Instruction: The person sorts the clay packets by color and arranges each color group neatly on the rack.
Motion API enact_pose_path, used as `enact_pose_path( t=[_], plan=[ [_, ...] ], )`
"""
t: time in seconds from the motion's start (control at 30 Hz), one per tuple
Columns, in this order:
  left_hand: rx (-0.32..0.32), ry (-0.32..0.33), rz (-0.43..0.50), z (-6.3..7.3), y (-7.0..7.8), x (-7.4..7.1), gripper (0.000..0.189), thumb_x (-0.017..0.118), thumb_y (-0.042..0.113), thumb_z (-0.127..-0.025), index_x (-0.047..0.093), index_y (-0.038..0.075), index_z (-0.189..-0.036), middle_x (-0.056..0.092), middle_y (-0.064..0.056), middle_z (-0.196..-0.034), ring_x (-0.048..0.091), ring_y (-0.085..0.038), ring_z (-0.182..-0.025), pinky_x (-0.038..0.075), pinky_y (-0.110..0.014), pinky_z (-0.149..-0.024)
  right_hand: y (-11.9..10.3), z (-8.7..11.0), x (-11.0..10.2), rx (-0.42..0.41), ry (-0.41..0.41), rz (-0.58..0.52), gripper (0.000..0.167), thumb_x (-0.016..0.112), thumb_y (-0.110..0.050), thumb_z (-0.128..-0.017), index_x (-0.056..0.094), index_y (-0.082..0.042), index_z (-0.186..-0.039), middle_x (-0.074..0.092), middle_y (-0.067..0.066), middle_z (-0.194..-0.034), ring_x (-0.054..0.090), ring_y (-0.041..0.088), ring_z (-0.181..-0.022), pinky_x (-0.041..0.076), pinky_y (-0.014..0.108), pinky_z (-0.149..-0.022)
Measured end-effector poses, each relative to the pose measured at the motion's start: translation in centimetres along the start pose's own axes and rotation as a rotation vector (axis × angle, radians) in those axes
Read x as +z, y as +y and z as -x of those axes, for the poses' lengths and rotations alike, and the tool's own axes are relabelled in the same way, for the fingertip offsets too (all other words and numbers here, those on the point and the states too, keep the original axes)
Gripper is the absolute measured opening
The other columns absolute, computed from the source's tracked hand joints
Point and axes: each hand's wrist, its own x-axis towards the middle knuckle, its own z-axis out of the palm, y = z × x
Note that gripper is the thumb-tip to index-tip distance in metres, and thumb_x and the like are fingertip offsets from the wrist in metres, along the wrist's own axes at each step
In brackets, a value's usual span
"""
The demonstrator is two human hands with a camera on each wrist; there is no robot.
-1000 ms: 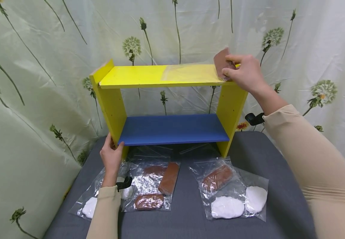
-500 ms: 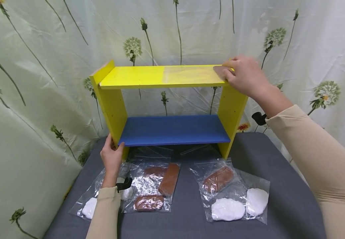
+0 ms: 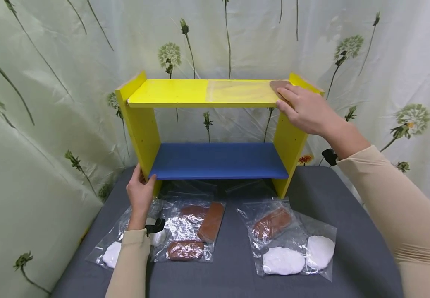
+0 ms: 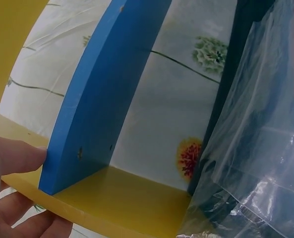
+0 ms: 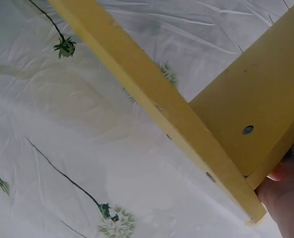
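Brown slab lies at the right end of the yellow top board; the right hand presses it, fingers extended, thumb at the front edge; the left hand grips the side panel, thumb against the blue shelf; curtain shows between the boards, and plastic bags crowd the worktop in front

one shelf unit, two boards, five brown slabs, at least four white lumps, two hands
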Motion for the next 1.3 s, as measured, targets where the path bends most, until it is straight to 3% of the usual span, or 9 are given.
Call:
enact_pose_path(
  t=[0.5,0.83,1.03,1.3],
  plan=[
    [-0.007,0.002,0.004,0.1,-0.1,0.4,0.054,0.067,0.001,-0.095,0.058,0.019,-0.144,0.066,-0.014,-0.129,0.066,-0.03,-0.113,0.054,-0.049,-0.091,0.4,0.3,1.1,-0.032,0.062,0.047,0.071,0.045,-0.046,-0.105,0.029,-0.001,-0.157,0.032,0.027,-0.157,0.029,0.045,-0.144,0.011,0.06,-0.119],
    [-0.01,0.006,0.004,0.0,-0.3,0.7,0.053,0.067,0.001,-0.095,0.058,0.021,-0.144,0.067,-0.014,-0.129,0.066,-0.029,-0.113,0.055,-0.048,-0.091,0.4,0.4,0.5,-0.02,0.049,0.025,0.071,0.054,-0.041,-0.103,0.029,-0.004,-0.158,0.03,0.026,-0.158,0.03,0.051,-0.139,0.024,0.063,-0.113],
    [0.008,0.0,0.01,-0.2,-0.1,0.4,0.054,0.066,0.002,-0.096,0.057,0.021,-0.145,0.065,-0.013,-0.131,0.065,-0.028,-0.115,0.054,-0.048,-0.092,0.2,1.2,0.4,-0.094,0.164,0.009,0.065,0.066,-0.032,-0.098,0.04,-0.005,-0.151,0.034,0.024,-0.154,0.032,0.049,-0.138,0.022,0.063,-0.114],
    [0.008,-0.001,0.015,-0.3,0.1,0.0,0.053,0.065,0.003,-0.097,0.057,0.025,-0.145,0.065,-0.009,-0.132,0.066,-0.025,-0.115,0.054,-0.048,-0.092,-0.5,2.6,-0.1,-0.084,0.236,-0.022,0.066,0.069,-0.025,-0.095,0.041,-0.014,-0.154,0.029,0.023,-0.159,0.023,0.045,-0.147,0.021,0.064,-0.115]
  ],
)
